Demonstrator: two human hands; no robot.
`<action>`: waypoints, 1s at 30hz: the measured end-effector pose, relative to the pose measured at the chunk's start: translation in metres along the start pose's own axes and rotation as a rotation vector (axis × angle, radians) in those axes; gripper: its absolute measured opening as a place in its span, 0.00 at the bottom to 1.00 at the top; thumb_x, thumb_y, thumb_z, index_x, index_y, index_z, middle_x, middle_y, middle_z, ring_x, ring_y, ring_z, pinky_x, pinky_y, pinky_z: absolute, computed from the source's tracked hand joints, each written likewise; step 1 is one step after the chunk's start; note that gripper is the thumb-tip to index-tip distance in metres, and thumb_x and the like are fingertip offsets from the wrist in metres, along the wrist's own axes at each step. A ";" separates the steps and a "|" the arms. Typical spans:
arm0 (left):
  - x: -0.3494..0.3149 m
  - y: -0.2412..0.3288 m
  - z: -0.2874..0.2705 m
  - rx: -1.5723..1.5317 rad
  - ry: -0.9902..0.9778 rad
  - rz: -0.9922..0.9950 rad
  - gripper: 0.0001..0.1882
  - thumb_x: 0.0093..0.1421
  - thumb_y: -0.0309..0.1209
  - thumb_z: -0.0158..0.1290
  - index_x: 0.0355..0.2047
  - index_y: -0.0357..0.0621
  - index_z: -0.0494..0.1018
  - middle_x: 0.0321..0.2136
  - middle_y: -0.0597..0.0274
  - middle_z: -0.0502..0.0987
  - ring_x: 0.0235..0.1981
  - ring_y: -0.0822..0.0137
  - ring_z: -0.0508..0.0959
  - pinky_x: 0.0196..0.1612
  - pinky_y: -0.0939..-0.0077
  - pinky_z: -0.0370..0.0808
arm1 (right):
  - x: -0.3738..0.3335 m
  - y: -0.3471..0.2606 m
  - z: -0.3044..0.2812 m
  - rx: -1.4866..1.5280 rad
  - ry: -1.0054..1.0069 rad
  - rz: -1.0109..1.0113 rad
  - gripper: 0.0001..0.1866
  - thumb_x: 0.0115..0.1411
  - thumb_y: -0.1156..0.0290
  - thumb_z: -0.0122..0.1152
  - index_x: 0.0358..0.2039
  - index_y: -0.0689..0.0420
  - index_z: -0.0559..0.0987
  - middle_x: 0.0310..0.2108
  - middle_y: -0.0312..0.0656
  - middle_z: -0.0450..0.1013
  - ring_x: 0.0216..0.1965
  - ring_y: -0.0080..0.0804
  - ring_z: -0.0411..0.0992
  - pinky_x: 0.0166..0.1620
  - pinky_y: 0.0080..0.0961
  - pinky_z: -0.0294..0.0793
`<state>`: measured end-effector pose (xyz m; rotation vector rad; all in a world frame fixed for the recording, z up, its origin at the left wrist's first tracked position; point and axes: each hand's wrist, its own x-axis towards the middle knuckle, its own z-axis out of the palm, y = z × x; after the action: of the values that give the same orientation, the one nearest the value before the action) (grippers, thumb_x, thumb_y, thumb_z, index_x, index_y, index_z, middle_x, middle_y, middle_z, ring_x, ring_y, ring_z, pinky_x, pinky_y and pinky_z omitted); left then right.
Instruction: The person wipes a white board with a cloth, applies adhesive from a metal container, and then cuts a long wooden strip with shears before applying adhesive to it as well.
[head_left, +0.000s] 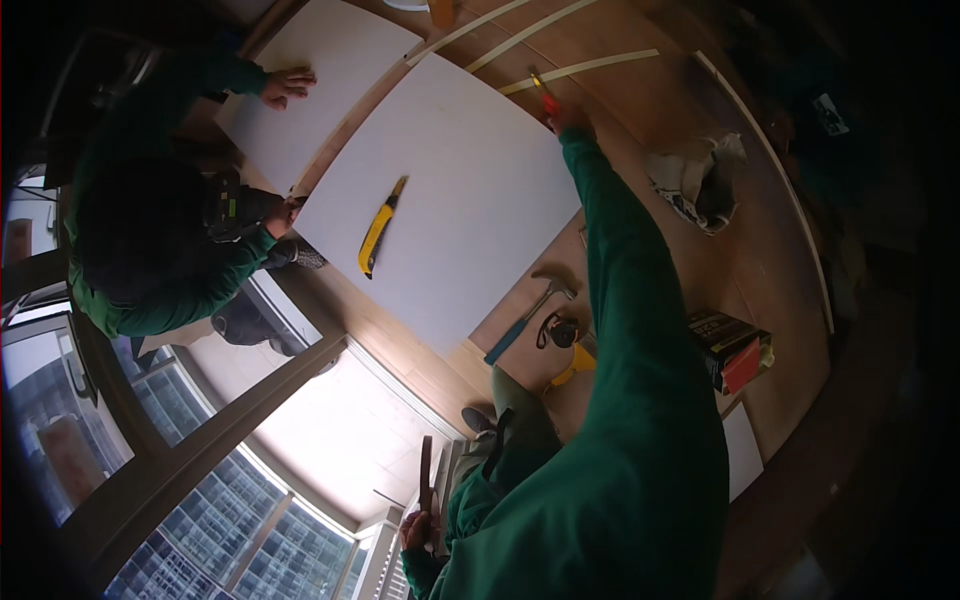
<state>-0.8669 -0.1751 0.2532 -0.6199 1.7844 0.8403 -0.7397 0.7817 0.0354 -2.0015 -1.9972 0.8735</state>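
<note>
My right hand (572, 118) reaches far out over the table, closed around a small red-and-yellow hand tool (545, 93). The tool's tip is by a pale wooden strip (600, 65); its exact kind is too small to tell. Low in the view, my left hand (417, 530) is closed around a long, dark, flat strip (427, 470) that points upward. Between us lies a white board (470, 170), with a yellow utility knife (381, 228) resting on it.
A co-worker in green at left rests one hand (288, 88) on another white board (330, 45) and holds a black power drill (232, 205). A claw hammer (528, 320), tape measure (560, 331), crumpled bag (700, 180) and opened box (730, 350) lie near my right arm.
</note>
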 end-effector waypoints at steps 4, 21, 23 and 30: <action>-0.022 0.032 0.018 -0.007 0.045 -0.001 0.11 0.61 0.33 0.59 0.40 0.39 0.77 0.30 0.56 0.81 0.27 0.65 0.81 0.30 0.67 0.82 | 0.003 -0.023 0.016 -0.149 -0.018 0.180 0.21 0.53 0.52 0.67 0.45 0.48 0.83 0.44 0.42 0.80 0.48 0.41 0.78 0.49 0.39 0.77; 0.012 0.120 0.016 0.154 -0.169 0.307 0.16 0.65 0.36 0.55 0.41 0.31 0.75 0.33 0.55 0.79 0.33 0.64 0.81 0.36 0.66 0.84 | -0.209 -0.023 -0.052 1.102 -0.654 -0.079 0.17 0.63 0.55 0.61 0.43 0.56 0.77 0.29 0.33 0.71 0.24 0.15 0.63 0.26 0.14 0.62; 0.015 0.144 0.043 0.185 -0.181 0.318 0.16 0.65 0.36 0.56 0.41 0.31 0.76 0.32 0.56 0.79 0.33 0.66 0.80 0.36 0.68 0.83 | -0.298 -0.042 -0.055 1.066 -0.917 -0.185 0.16 0.63 0.57 0.61 0.43 0.55 0.76 0.30 0.32 0.71 0.24 0.14 0.62 0.26 0.14 0.61; -0.019 0.142 0.039 0.098 -0.188 0.501 0.14 0.65 0.35 0.56 0.40 0.33 0.76 0.31 0.57 0.79 0.32 0.70 0.79 0.36 0.72 0.82 | -0.606 -0.043 0.009 0.795 -1.851 -0.105 0.09 0.62 0.71 0.61 0.41 0.59 0.77 0.34 0.35 0.75 0.33 0.19 0.71 0.39 0.22 0.72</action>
<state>-0.9430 -0.0560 0.2977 -0.0189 1.8173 1.0966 -0.7344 0.2019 0.2159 -0.2640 -1.3431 3.3484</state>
